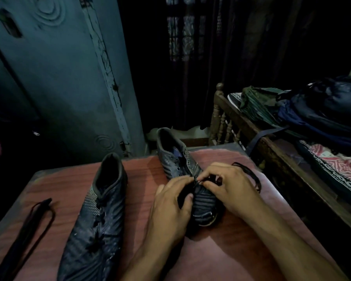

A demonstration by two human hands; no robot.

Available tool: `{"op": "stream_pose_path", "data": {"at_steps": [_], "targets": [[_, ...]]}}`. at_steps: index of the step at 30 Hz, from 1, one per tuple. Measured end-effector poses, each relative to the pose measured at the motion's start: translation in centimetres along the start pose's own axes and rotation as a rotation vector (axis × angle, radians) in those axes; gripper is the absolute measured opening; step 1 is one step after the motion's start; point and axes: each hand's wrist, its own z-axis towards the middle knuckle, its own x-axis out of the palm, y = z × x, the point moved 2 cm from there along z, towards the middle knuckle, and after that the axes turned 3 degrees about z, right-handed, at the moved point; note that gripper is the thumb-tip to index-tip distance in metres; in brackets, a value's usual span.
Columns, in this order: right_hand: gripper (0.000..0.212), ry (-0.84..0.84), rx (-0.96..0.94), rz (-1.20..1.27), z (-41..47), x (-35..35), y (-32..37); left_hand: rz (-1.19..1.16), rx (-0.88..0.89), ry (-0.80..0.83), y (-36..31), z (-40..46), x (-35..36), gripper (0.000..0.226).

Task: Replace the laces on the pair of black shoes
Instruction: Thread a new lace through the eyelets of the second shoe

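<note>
Two black shoes lie on a reddish-brown table (pixel 221 258), toes toward me. The left shoe (pixel 97 220) has empty eyelets and lies untouched. My left hand (pixel 170 209) grips the toe end of the right shoe (pixel 176 159), thumb against its side. My right hand (pixel 229 185) pinches a black lace (pixel 253 177) at the lower eyelets, and the lace loops out to the right on the table. Another black lace (pixel 28 226) lies stretched at the table's left edge. The eyelets under my fingers are hidden.
A teal metal cabinet (pixel 65 78) stands behind the table at the left. To the right is a wooden bed rail (pixel 227 120) with a dark backpack (pixel 328 110) and folded cloth on the bed. The room is dim.
</note>
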Motion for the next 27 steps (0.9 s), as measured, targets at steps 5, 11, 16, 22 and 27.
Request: {"op": "stream_pose_path", "data": {"at_steps": [5, 11, 16, 22, 27], "targets": [[0.016, 0.064, 0.111, 0.087, 0.3, -0.7, -0.2, -0.009, -0.042, 0.070, -0.3, -0.2, -0.3, 0.039], [0.019, 0.135, 0.169, 0.138, 0.2, -1.4, -0.1, -0.032, -0.060, 0.082, -0.1, -0.2, -0.2, 0.029], [0.019, 0.176, 0.140, 0.127, 0.2, -1.7, 0.0, -0.052, -0.108, 0.064, -0.1, 0.0, 0.0, 0.021], [0.016, 0.216, 0.097, 0.141, 0.2, -1.3, -0.1, -0.157, -0.151, 0.070, -0.1, 0.0, -0.1, 0.024], [0.014, 0.231, 0.074, 0.149, 0.2, -1.6, -0.2, -0.232, -0.160, 0.055, -0.5, 0.0, -0.3, 0.023]]}}
